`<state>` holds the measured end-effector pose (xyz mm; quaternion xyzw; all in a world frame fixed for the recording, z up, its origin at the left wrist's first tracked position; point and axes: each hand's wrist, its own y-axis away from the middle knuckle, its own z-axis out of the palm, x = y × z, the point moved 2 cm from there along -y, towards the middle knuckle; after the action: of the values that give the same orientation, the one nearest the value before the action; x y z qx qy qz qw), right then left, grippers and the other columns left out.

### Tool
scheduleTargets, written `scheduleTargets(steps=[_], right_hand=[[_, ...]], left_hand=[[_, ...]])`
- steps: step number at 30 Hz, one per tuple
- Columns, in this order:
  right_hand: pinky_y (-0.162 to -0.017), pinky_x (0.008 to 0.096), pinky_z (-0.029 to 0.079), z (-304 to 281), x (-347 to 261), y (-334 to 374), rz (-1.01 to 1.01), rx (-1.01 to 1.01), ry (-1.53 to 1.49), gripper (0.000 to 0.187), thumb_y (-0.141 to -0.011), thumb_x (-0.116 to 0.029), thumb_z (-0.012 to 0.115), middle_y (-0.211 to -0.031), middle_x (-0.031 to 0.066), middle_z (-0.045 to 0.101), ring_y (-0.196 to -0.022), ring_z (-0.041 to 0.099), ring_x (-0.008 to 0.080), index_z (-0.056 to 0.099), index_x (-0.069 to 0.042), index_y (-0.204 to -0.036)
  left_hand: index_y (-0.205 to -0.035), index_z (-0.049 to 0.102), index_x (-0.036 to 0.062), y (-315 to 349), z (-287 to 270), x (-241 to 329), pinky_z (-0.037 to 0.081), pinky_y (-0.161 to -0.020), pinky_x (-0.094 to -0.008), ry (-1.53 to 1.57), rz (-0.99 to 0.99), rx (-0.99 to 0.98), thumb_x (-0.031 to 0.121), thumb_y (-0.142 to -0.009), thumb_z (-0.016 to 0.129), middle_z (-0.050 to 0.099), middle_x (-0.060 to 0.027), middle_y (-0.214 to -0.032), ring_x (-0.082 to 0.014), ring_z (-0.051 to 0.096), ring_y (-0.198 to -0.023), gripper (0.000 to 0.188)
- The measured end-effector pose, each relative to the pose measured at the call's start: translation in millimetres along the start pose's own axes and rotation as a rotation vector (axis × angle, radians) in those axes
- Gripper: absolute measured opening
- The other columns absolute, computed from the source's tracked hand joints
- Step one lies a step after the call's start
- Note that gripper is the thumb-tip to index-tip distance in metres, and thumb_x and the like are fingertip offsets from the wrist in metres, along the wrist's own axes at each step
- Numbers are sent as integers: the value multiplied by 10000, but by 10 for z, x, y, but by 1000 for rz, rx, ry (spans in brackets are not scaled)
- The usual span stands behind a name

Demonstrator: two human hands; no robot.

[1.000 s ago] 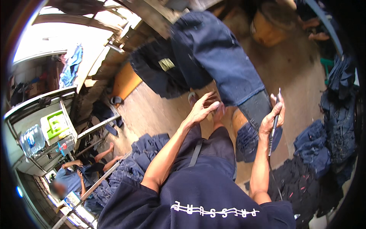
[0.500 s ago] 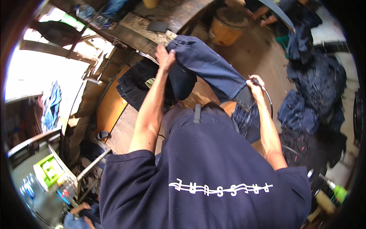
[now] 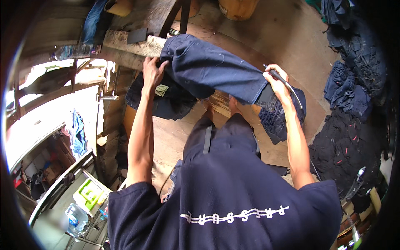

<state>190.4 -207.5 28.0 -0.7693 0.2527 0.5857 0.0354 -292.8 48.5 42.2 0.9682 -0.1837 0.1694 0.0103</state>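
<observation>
A dark blue pair of jeans (image 3: pixel 216 68) is drawn over a long pale wooden board (image 3: pixel 121 43), its leg slanting down to the right. At the lower leg end, my right hand (image 3: pixel 277 81) is closed around a black pen-shaped handpiece (image 3: pixel 278 76) with a thin grey cable trailing from it. My left hand (image 3: pixel 153 73) is at the upper end, beside the board's edge, with thumb and fingers apart and the thumb close to the denim. Black garments with a pale label (image 3: pixel 161 90) hang under that hand. A dark netted cloth (image 3: pixel 273 123) hangs below the leg end.
Piles of dark jeans (image 3: pixel 348 87) and black garments (image 3: pixel 335 143) lie along the right side. An orange-brown bucket (image 3: pixel 238 8) stands at the far side. At lower left are a green basket (image 3: pixel 89 195) and a clear plastic bottle (image 3: pixel 76 216). A small dark block (image 3: pixel 137 36) lies on the board.
My left hand has shifted off the denim toward the board's edge. My right hand still grips the handpiece near the leg end. The view has tilted, showing my feet.
</observation>
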Motion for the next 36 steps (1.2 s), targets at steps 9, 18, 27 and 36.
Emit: scheduleTargets(steps=[9,18,27,36], right_hand=[[-857,413,574,-1900,658,532,-58,458,536,150,-950,-1,728,-979,108,773,-924,744,257,730,-65,-1085],[-942,448,567,-1579,-311,-348,-418,601,386,333,-888,-116,882,-1125,164,760,-1050,735,344,727,-35,-1171],[-1260,575,438,1331,-692,530,-701,95,365,495,-850,-200,946,-1391,227,726,-1427,607,475,693,-59,-1251],[-1147,548,484,1916,-825,522,-487,362,388,626,-807,-221,985,-1243,169,734,-1208,677,427,670,-42,-1318]], left_hand=[[-1162,725,117,706,436,2231,569,-749,-483,313,170,72,209,-997,796,772,-116,-1045,-413,716,-808,201],[-1201,673,112,90,948,2804,612,-793,-453,301,22,287,234,-1076,705,770,-138,-1085,-371,767,-976,177],[-1637,527,105,166,360,1570,291,-1301,-614,258,198,189,458,-1046,719,428,-188,-1748,-429,395,-1603,715],[-1645,542,176,-386,408,1134,175,-1375,-595,187,738,-217,513,-1104,598,377,-195,-1776,-362,284,-1681,640]])
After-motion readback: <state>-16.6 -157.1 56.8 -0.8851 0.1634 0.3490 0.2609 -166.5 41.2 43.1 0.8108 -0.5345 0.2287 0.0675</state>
